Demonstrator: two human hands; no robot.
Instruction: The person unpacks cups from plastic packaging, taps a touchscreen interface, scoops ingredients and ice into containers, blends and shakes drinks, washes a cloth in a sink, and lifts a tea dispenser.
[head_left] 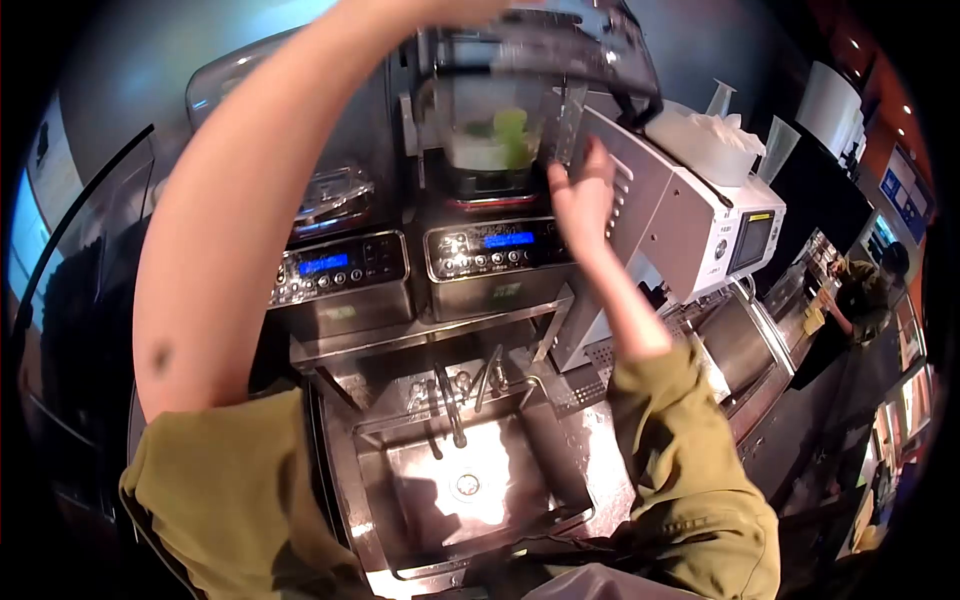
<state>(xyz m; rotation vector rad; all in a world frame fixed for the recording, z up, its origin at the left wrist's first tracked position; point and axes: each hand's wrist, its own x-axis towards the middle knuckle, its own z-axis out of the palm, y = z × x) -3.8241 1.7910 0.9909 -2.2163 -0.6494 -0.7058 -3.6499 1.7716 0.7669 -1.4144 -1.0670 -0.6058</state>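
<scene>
A clear blender jar (pixel 492 130) with white and bright green contents stands on the right-hand blender base (pixel 497 250), whose display is lit blue. Around the jar's upper part, a dark-framed transparent cover (pixel 600 60) looks blurred and tilted. My left hand (pixel 465 10) reaches over to the top of this cover; its fingers are smeared and partly cut off by the frame edge. Beside the jar's lower right side is my right hand (pixel 585 200), fingers apart and holding nothing. Whether its fingertips touch the jar or cover, I cannot tell.
A second blender base (pixel 340 270) with a cover stands to the left. Below lies a metal sink (pixel 400 490) with a faucet (pixel 450 405). At right are a white machine (pixel 735 240) and a white container (pixel 700 150) on top. Another person (pixel 860 295) works farther right.
</scene>
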